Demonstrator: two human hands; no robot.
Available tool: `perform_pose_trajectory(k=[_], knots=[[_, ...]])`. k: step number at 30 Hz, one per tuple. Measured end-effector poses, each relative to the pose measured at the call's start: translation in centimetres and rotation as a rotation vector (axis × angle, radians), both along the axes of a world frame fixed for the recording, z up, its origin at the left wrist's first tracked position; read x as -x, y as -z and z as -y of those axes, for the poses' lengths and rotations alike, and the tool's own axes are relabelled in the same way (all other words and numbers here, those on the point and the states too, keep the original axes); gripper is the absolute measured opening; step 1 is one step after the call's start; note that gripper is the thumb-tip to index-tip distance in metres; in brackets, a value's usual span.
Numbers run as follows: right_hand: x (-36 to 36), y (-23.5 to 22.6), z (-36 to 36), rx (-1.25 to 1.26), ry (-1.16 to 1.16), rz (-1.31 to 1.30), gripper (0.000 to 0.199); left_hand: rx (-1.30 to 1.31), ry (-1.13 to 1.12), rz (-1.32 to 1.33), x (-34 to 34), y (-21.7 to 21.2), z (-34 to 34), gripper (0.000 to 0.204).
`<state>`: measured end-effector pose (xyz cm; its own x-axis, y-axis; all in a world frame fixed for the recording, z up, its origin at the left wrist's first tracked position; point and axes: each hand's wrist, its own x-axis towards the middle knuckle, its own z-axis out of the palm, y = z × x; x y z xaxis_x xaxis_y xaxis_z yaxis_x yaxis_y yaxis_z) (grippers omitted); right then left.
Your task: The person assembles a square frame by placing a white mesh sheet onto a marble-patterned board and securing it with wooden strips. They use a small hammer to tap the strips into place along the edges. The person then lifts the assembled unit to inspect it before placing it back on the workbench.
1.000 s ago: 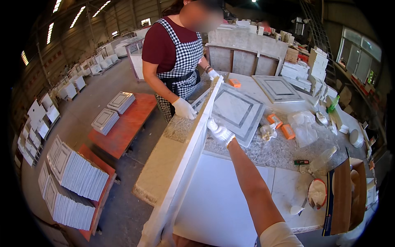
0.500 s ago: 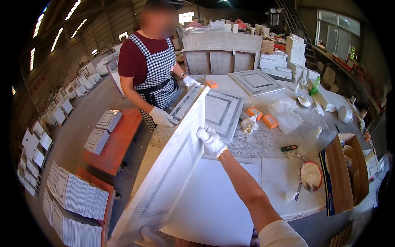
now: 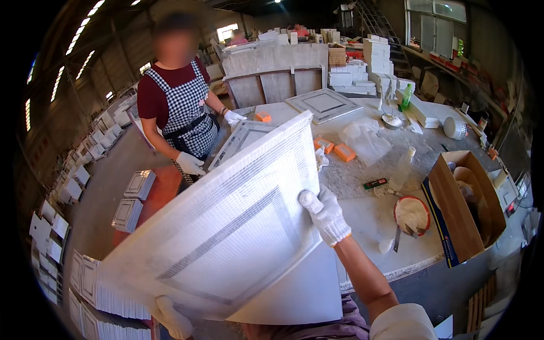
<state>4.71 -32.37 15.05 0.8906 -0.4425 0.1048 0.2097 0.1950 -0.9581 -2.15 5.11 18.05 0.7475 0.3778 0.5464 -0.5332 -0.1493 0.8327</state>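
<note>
A large white stone panel (image 3: 243,226) with a grey inlaid border is held up at a tilt before me. My right hand (image 3: 326,215), in a white knitted glove, grips its right edge with the thumb on the face. Near the lower left corner my left hand (image 3: 173,317), also gloved, is closed on the bottom edge, its fingers partly hidden. Under the panel shows a plain white sheet (image 3: 294,294). Behind it, a co-worker (image 3: 175,107) in white gloves has both hands at a similar bordered panel (image 3: 241,139) on the table, partly hidden by mine.
Another bordered panel (image 3: 323,106) lies at the table's far side. Orange boxes (image 3: 344,152), a plastic bag (image 3: 365,139), a bowl of pale paste (image 3: 412,214) and an open carton (image 3: 464,204) occupy the right. Panel stacks (image 3: 127,214) stand at the left.
The panel in my hands has turned from nearly edge-on to show its broad face, its top swinging right. My left hand shows more at the lower corner. The view has shifted right.
</note>
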Motion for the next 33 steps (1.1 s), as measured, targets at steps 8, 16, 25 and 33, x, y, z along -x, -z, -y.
perform_pose_trajectory(k=[8,16,25,33], knots=[[9.3,1.2,4.7,0.341,0.068,-0.379,0.072,-0.041,0.3,-0.545,-5.3,-1.7,3.0,0.022],[12.0,6.2,4.7,0.257,0.006,-0.619,0.065,-0.021,0.463,-0.821,-11.4,4.2,4.1,0.054],[10.1,13.8,3.9,0.176,-0.062,-0.784,0.069,-0.126,0.538,-1.137,-17.2,11.9,2.3,0.061],[9.0,15.2,3.5,0.253,-0.091,-0.895,0.069,-0.209,0.542,-1.235,-18.6,14.9,3.6,0.052]])
